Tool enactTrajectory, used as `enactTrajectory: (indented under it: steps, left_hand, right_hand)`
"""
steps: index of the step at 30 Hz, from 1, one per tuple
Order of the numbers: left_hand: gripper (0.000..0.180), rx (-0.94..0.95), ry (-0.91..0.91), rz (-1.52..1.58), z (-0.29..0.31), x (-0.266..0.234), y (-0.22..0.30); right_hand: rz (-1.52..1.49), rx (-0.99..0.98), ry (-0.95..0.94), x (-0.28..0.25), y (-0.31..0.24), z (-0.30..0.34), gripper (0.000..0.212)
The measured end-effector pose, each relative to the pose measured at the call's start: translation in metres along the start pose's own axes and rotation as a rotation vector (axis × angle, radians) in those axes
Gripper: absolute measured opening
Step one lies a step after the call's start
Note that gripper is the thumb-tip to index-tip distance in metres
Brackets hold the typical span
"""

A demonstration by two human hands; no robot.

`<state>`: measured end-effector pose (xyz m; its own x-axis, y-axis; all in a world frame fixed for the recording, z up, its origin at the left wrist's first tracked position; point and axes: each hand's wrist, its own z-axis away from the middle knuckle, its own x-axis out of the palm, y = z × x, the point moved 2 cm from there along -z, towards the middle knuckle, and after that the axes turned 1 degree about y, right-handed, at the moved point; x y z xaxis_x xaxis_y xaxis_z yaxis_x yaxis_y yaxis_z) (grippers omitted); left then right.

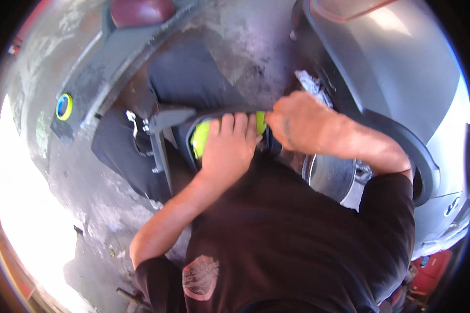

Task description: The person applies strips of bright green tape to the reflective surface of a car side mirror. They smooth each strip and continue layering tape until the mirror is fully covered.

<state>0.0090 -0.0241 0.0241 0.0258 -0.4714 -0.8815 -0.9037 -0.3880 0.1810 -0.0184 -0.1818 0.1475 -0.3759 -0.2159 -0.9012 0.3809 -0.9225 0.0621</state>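
Note:
A black plastic car part with a bracket-like arm rests across my lap. Yellow-green masking tape covers a rounded area of it. My left hand lies over the tape, fingers stretched out and pressing it against the part. At the tape's right end my right hand is closed, its fingertips pinched at the tape's edge. What lies inside that pinch is mostly hidden by the fingers.
On the left, a yellow tape roll with a blue core sits on a long dark trim panel. A maroon piece lies at its far end. A grey car body and a metal cylinder stand close on my right.

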Motion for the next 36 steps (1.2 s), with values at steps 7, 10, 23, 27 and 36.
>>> enactTrajectory:
  steps: [7,10,23,27,36]
  left_hand:
    - [0.047,0.044,-0.028,0.054,-0.01,0.002,-0.005]
    - [0.049,0.072,-0.069,0.017,-0.009,0.003,-0.005]
    - [0.055,0.093,-0.066,-0.132,0.0,0.01,-0.003]
    - [0.053,0.061,-0.043,-0.101,0.001,0.014,0.001]
    - [0.058,-0.05,-0.094,-0.034,0.004,0.003,-0.007]
  right_hand:
    - [-0.034,-0.002,0.005,0.006,0.001,0.005,0.012]
    - [-0.136,0.079,-0.008,0.003,0.002,0.009,0.004]
    - [-0.136,0.065,0.06,0.012,0.001,0.006,0.012]
    - [-0.2,0.166,0.026,0.013,0.001,0.013,0.018]
    - [-0.82,0.174,0.064,-0.005,0.013,0.054,0.036]
